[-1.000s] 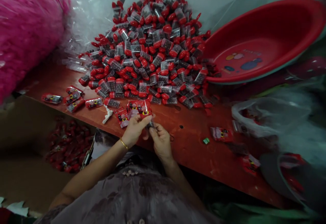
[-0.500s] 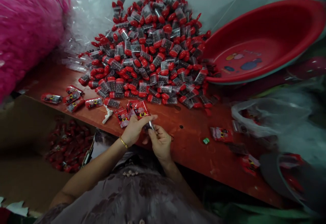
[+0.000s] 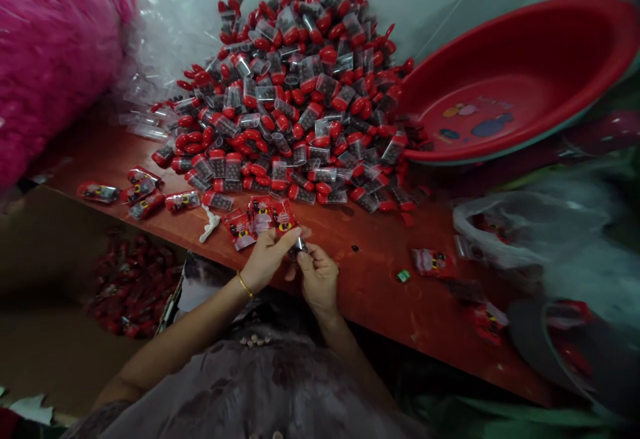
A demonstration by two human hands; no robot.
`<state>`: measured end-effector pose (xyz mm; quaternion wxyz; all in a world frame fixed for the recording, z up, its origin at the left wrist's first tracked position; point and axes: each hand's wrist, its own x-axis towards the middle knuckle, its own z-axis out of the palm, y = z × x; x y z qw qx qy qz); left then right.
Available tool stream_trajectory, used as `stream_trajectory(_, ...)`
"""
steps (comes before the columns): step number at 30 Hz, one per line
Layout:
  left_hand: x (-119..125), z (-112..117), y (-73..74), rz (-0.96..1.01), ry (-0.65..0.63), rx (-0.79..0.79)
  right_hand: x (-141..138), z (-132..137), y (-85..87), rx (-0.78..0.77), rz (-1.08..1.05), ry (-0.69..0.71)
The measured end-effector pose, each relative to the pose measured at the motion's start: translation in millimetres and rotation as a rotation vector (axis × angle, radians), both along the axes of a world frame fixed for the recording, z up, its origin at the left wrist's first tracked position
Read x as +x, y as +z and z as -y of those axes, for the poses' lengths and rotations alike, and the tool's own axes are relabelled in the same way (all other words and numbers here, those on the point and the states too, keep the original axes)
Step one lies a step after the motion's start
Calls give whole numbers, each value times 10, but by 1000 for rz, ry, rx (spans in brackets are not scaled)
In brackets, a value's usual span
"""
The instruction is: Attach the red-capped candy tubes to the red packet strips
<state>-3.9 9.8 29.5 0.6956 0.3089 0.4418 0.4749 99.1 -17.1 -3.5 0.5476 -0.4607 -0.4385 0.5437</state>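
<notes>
Over the table's front edge, my left hand [image 3: 265, 262], with a gold bracelet on the wrist, is closed on a small clear plastic tube [image 3: 300, 244] with something dark inside. My right hand [image 3: 320, 282] pinches the same tube from the other side, fingers curled in. Much of the tube is hidden by fingers and thumbs. Just beyond the left hand lie several flat red printed wrappers [image 3: 261, 212], partly overlapping. To their left is a small white plastic piece [image 3: 209, 223]. Behind them rises a large heap of red-capped clear tubes [image 3: 295, 106].
Several filled red packets [image 3: 141, 190] lie at the table's left edge; more fill a cardboard box [image 3: 40, 292] below. A red basin [image 3: 500, 92] tilts at the right, above clear plastic bags [image 3: 575, 226]. A pink bagged bundle [image 3: 55, 52] stands at left.
Both hands have moved slightly to the right and down, still together on the tube. More of the red wrappers beyond the left hand now shows.
</notes>
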Motion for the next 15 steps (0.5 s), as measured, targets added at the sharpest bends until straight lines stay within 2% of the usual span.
stream_trajectory(4, 40, 97, -48, -2, 1, -67, -7, -43, -19, -10, -21, -37)
stream_trajectory(8, 63, 177, -21, 39, 27, -79, -6, -117, -24, 24, 23, -63)
stream_trajectory(11, 40, 208, 24, 144, 17, -93, -8, -176, -28, 151, 168, -84)
stream_trajectory(15, -188, 252, 68, 201, 44, -146, 71, -396, 36, 322, 457, 28)
